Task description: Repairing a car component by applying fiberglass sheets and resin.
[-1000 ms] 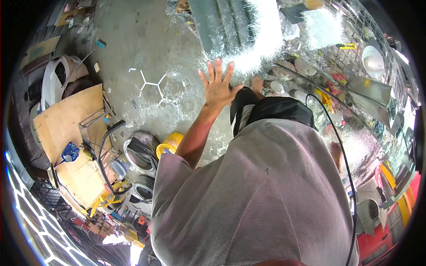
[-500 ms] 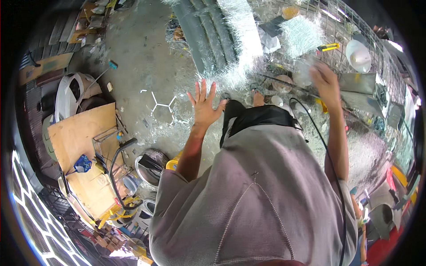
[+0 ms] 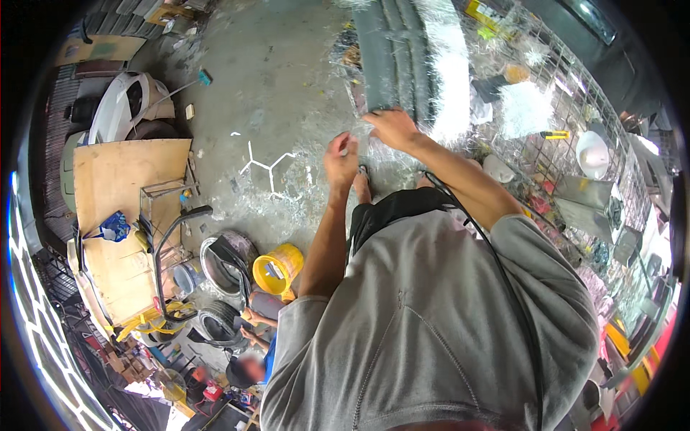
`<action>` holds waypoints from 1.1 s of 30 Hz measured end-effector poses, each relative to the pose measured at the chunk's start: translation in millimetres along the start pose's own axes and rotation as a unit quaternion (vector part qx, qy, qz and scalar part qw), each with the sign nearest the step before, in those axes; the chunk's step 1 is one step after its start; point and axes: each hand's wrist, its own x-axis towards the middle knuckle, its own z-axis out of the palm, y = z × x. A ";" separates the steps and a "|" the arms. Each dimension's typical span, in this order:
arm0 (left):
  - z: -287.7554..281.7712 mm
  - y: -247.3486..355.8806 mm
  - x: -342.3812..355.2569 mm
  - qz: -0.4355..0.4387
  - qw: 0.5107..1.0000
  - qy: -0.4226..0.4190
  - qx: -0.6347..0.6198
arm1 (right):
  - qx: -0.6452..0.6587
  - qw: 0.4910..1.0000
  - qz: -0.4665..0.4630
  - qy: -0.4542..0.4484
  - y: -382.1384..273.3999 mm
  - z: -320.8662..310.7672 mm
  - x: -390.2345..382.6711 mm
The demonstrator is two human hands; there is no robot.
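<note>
My left hand (image 3: pixel 341 164) is raised near the middle with its fingers curled in; whatever it may hold is too small to make out. To its right and slightly farther, my right hand (image 3: pixel 392 131) reaches across toward the left, its fingers bent and drawn together. It is over the near end of a long grey ribbed panel (image 3: pixel 392 61); whether it touches the panel I cannot tell. White, frayed fibre matting (image 3: pixel 448 72) runs along the panel's right side, with loose strands sticking out. Anything between the right fingertips is hidden.
On the right, a wire mesh surface (image 3: pixel 575 79) carries a yellow utility knife (image 3: pixel 555 135), a white bowl (image 3: pixel 592 154) and a fibre piece (image 3: pixel 526 109). A dark cable (image 3: pixel 496 248) crosses my shirt. Leftward are a yellow bucket (image 3: pixel 279 267), tyres (image 3: pixel 218 321) and plywood (image 3: pixel 108 187). Another person (image 3: pixel 251 359) is at lower left.
My right hand has swung from the right side across to the near end of the panel. The left hand's spread fingers have curled in. The whole view has shifted, revealing the bucket and another person.
</note>
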 end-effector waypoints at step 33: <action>0.2 216.9 71.1 0.039 0.995 -0.095 -0.017 | 0.125 0.706 0.431 0.549 185.5 -154.7 -261.1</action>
